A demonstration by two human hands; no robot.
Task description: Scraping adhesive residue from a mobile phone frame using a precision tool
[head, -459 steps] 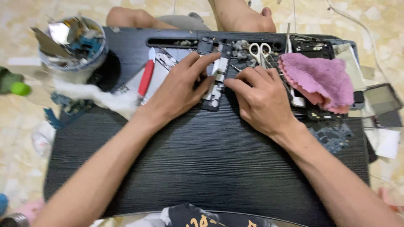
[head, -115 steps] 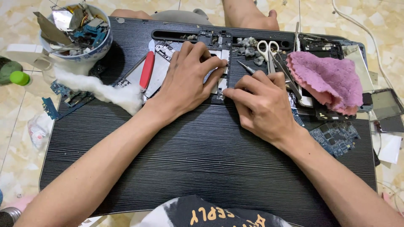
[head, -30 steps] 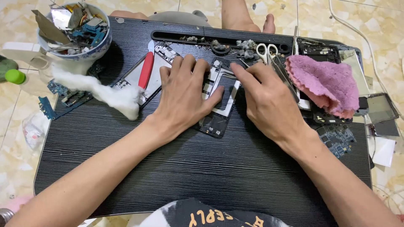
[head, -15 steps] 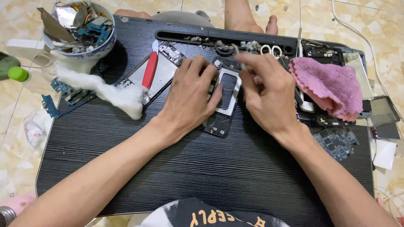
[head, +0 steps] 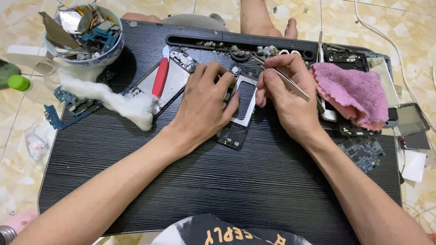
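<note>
Left hand [head: 204, 102] presses flat, fingers together, on the opened phone frame [head: 240, 106]; at its three o'clock, right hand [head: 286, 97] pinches metal tweezers [head: 284, 78].

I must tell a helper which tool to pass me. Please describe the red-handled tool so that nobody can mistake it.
On the black table, look left of the left hand. A bare grey phone frame lies there, and the red-handled tool rests on it. It is the only red thing; white cotton lies beside it.

- We see our left hand [head: 204, 106] and right hand [head: 286, 97] bare, no gloves or rings.
- Our forearms are unsleeved.
- Our dark shirt [head: 227, 232] carries yellow lettering.
</note>
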